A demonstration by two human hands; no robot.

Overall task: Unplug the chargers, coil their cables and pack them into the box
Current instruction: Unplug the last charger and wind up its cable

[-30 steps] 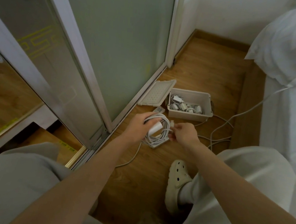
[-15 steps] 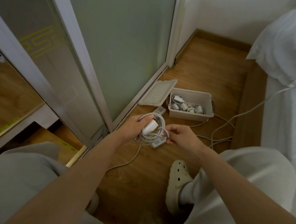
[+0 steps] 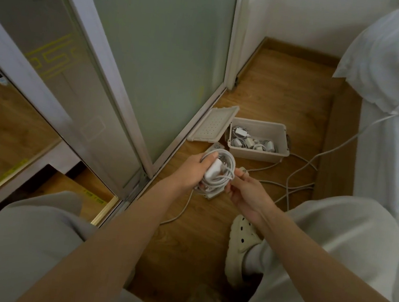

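My left hand (image 3: pixel 192 172) grips a white charger (image 3: pixel 213 170) together with its coiled white cable (image 3: pixel 226 164), held above the wooden floor. My right hand (image 3: pixel 245 191) pinches the lower right of the coil at the cable's end. A white power strip (image 3: pixel 212 194) lies on the floor just under the coil, partly hidden by it. Beyond the hands stands the open beige box (image 3: pixel 258 154), which holds several coiled white chargers (image 3: pixel 250 141). Its lid (image 3: pixel 212 125) leans against the door frame to the left of the box.
Loose white cables (image 3: pixel 296 174) trail over the floor to the right and up onto the bed (image 3: pixel 388 154). A glass sliding door (image 3: pixel 154 56) stands on the left. My foot in a beige clog (image 3: pixel 242 242) rests near the hands.
The coil with the charger has risen a little toward the box. My right hand has shifted from the coil's upper right to its lower right edge.
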